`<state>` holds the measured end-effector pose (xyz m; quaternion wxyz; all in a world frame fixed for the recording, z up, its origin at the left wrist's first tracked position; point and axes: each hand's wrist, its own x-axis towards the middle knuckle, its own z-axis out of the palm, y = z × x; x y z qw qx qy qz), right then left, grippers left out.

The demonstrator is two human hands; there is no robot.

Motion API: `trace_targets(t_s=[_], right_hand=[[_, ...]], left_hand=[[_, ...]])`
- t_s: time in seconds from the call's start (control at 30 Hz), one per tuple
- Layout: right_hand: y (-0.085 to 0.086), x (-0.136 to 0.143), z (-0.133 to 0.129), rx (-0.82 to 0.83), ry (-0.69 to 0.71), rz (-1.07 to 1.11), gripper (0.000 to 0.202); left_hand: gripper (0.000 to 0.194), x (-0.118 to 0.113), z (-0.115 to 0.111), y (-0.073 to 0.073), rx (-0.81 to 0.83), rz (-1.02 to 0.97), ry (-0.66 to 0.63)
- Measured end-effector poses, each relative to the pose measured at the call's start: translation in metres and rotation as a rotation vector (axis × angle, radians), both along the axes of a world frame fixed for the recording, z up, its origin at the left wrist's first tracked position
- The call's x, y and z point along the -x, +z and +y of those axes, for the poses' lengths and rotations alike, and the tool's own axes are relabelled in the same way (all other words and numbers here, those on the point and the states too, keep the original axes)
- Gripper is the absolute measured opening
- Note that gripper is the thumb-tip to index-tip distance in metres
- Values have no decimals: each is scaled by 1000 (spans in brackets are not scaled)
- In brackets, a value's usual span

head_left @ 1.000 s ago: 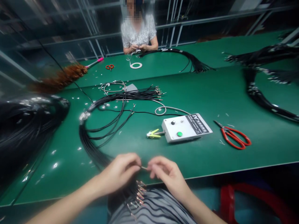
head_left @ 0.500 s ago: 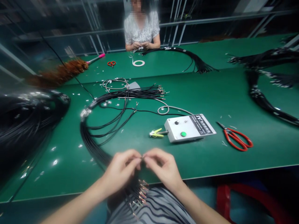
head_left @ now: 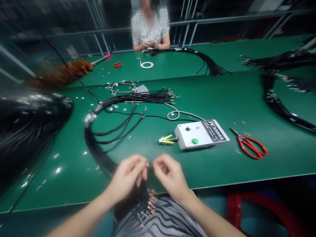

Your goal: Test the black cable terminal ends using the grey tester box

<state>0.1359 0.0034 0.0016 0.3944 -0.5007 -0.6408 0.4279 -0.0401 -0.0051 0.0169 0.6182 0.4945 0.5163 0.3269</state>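
At lower centre, the left hand (head_left: pixel 128 173) pinched apparently a wire end (head_left: pixel 150 166); the right hand (head_left: pixel 171 176) had fingertips together, contents unclear. Below, many ends (head_left: pixel 152 202) of the black bundle (head_left: pixel 96 154) lay loose; finished number could not be told.

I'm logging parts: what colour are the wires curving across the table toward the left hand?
The wires are black, best seen in the head view.

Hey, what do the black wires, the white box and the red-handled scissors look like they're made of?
Black wires: probably plastic-covered metal, smooth and dark with coppery tips. White box: painted metal or plastic, flat and evenly coloured; I can't tell which. Scissors: gray blades, likely steel; glossy red handles, probably plastic.
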Motion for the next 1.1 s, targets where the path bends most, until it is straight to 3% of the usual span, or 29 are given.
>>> trace_targets(t_s=[0.23, 0.4, 0.67, 0.9, 1.1], right_hand=[[2, -6, 2, 58, 87, 21, 21], [-1, 0, 4, 95, 14, 119, 8], [5, -6, 6, 320, 45, 368, 16], [-4, -3, 5, 514, 66, 655, 16], [-5, 3, 1, 575, 48, 704, 18]], left_hand=[[32, 4, 4, -1, 69, -80, -13], [27, 2, 2, -1, 49, -37, -15], [17, -3, 1, 4, 11, 20, 3], [14, -8, 0, 7, -58, 71, 33], [20, -8, 3, 6, -8, -19, 71]])
